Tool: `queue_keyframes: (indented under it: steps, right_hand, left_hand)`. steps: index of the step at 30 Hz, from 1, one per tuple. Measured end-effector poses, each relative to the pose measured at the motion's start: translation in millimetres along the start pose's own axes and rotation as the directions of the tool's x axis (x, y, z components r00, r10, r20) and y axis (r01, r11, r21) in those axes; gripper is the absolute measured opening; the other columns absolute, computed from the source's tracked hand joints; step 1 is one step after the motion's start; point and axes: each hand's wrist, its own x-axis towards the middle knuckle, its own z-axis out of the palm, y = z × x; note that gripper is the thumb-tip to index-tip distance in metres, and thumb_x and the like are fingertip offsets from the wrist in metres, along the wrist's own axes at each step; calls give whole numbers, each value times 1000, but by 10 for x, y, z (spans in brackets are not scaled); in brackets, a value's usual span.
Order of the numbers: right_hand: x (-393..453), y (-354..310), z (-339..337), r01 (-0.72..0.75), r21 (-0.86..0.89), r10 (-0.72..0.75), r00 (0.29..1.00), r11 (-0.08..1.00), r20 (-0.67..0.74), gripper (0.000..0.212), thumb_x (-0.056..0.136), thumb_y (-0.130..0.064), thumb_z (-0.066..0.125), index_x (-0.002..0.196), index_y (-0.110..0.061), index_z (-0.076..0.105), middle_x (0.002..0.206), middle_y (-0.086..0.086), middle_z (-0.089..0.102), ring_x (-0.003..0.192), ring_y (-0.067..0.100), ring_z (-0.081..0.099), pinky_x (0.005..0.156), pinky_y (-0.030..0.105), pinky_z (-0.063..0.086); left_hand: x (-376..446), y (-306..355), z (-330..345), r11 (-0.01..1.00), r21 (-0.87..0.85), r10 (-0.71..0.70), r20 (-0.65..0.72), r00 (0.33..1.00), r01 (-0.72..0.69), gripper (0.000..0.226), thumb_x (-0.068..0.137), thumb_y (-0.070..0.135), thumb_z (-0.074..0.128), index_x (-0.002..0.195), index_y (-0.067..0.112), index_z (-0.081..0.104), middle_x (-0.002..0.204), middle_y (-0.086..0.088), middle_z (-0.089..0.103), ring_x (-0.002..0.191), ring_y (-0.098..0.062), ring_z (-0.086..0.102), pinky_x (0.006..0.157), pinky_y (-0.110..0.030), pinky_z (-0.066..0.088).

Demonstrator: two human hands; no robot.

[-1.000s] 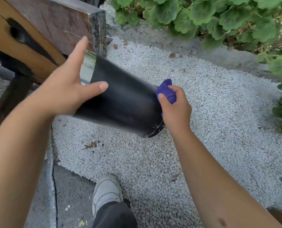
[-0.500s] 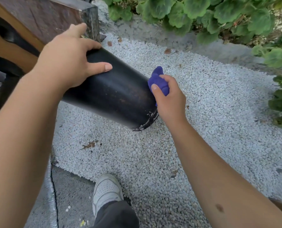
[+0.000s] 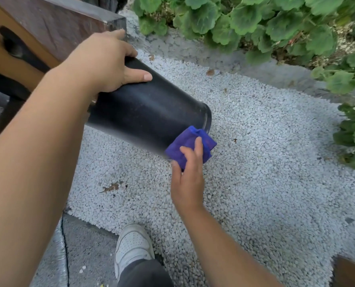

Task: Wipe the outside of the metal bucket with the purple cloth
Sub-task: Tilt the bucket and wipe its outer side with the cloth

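I have the metal bucket (image 3: 147, 112) held in the air on its side, long axis running from my left hand (image 3: 104, 61), which grips its upper end, down and right to its base. My right hand (image 3: 188, 175) sits below that base end, fingers fairly straight, pressing the purple cloth (image 3: 190, 141) up against the underside, so I judge the next wipe runs along that lower wall.
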Motion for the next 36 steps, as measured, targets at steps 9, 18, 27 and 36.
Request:
queue_keyframes:
  steps: [9, 18, 27, 36]
  right_hand:
    - [440, 180, -194, 22, 61, -22, 1000, 998, -10, 40, 89, -14, 64, 121, -28, 43, 159, -9, 15, 140, 0, 24, 95, -3, 23]
    - [963, -115, -400, -142, 191, 152, 987, 971, -43, 34, 83, -29, 65, 99, -54, 49, 150, -14, 42, 108, -30, 40, 88, -1, 32]
    - [1162, 90, -495, -225, 166, 219, 974, 960, 52, 31, 86, -34, 64, 108, -53, 51, 121, -31, 55, 103, -5, 59, 94, 34, 51]
    - [433, 357, -143, -45, 53, 46, 999, 998, -5, 28, 94, -20, 59, 119, -24, 48, 156, -7, 17, 136, -17, 15, 97, -1, 20]
  left_hand:
    - [-625, -370, 323, 756, -607, 69, -299, 952, -246, 82, 85, 49, 61, 154, 17, 32, 163, -3, 23, 149, -6, 23, 121, -31, 22]
    - [-727, -263, 509, 690, -713, -32, -207, 978, -128, 93, 89, 52, 56, 159, 21, 4, 164, 15, 12, 147, 6, 13, 116, -11, 16]
    - [-607, 35, 387, 887, -413, 105, -254, 961, -206, 65, 92, 36, 64, 148, 11, 42, 167, -10, 3, 153, -22, 0, 116, -26, 9]
    - [-414, 65, 402, 927, -346, 51, -267, 962, -146, 66, 90, 31, 69, 147, 9, 44, 166, -8, 10, 153, -21, 9, 115, -28, 17]
